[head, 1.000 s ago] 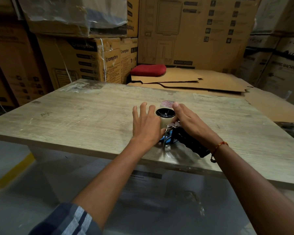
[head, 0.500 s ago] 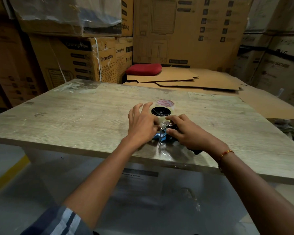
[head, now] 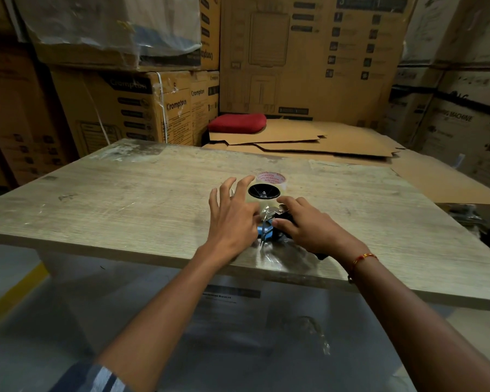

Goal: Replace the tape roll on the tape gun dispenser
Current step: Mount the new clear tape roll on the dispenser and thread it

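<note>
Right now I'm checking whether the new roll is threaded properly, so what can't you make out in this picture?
- Tape gun: in the head view, the left hand and right hand cover most of it.
- Tape path from the tape roll to the metal blade: hidden behind the fingers.
- Red print on the second roll: too small.
- Handle: under the right wrist.
- Box labels: mostly blurred.

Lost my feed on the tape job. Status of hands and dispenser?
Left hand open, fingers on tape roll seated on the hub. Right hand grips tape gun dispenser lying on table. Nothing in the way.
</note>
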`<state>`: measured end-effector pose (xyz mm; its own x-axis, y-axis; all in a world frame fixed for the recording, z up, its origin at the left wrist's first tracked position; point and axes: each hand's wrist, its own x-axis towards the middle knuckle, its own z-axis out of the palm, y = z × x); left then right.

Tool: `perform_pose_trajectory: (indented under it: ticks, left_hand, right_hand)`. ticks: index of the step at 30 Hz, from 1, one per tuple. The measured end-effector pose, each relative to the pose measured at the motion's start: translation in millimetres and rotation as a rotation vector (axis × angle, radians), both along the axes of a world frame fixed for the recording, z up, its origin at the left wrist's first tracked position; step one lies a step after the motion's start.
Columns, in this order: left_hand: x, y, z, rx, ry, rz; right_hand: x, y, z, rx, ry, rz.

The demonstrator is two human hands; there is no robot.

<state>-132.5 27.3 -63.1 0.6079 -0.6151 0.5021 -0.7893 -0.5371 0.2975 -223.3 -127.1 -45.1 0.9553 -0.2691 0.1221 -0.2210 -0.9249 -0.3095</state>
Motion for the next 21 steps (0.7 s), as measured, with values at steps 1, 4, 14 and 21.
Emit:
perform_pose_trajectory:
  ticks: [1,4,14,21]
  left_hand:
    - [-2,1,0,0.011,-0.028,0.011]
    - [-8,7,-2,0.028,-0.098,0.047]
    - [-2,31,-31,-0.239,0.118,0.019]
    - [-1,33,-36,-0.311,0.196,0.013]
  right_hand:
    - [0,0,0,0.002,0.003,-0.001]
    - [2,0,0,0.011,0.006,-0.005]
    - [2,-1,1,0.011,0.006,-0.005]
    - [0,24,17,0.001,-0.251,0.231]
